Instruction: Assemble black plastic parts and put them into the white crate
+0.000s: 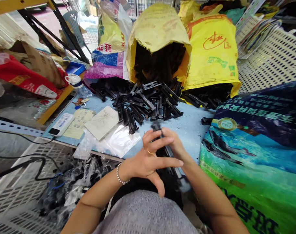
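Note:
Long black plastic bar-like parts [167, 150] stand close in front of my body, just past the table's near edge. My right hand [175, 144] is curled around their right side and grips them. My left hand [151, 159], with a ring and a beaded bracelet, reaches across the front of these parts. Its fingers are spread and the thumb points down, so it looks open, with the upper fingertips close to or touching the parts. How many parts are held is hidden by the fingers. A pile of similar black parts [148, 102] lies beyond my hands on the blue tabletop [191, 130].
A yellow sack [160, 26] spills black parts onto the table, beside another yellow sack [211, 52]. At left are a pale square plate [102, 122], clear plastic bags [123, 139] and a white device [61, 124]. A crate [11, 191] of bagged pieces stands below left; a green-blue sack [255, 156] stands right.

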Action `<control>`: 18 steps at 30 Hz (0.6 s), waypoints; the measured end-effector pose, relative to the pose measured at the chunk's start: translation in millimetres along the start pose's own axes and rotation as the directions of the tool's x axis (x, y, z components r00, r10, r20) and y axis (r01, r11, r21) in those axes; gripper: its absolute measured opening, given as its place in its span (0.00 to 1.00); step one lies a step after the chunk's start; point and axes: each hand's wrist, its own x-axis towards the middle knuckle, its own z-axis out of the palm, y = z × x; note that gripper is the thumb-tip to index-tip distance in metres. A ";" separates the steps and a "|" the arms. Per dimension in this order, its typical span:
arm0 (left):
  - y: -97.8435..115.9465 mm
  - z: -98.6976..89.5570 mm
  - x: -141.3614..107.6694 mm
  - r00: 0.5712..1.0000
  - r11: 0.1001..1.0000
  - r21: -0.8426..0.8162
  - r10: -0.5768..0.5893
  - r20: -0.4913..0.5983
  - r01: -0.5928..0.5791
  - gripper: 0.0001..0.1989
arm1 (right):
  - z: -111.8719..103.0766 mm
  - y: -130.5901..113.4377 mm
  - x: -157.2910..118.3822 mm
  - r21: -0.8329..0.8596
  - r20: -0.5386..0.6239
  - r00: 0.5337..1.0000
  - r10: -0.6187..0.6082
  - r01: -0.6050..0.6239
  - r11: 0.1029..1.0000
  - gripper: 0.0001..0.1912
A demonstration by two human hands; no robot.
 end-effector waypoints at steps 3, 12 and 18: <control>-7.8 12.4 1.6 0.974 0.978 -0.066 -0.205 -0.101 0.199 0.41 | -21.2 -26.2 1.8 -0.018 -0.134 0.981 -0.140 0.139 0.990 0.19; -22.9 -15.0 63.8 0.885 0.752 -0.524 -0.466 0.008 0.401 0.32 | 22.4 20.6 -36.4 0.090 -0.060 0.996 -0.062 0.067 0.994 0.18; -31.2 -29.2 -3.9 0.842 0.849 0.071 -0.503 -0.193 0.524 0.43 | -25.0 47.7 13.3 -0.197 0.150 0.987 -0.050 0.079 0.977 0.16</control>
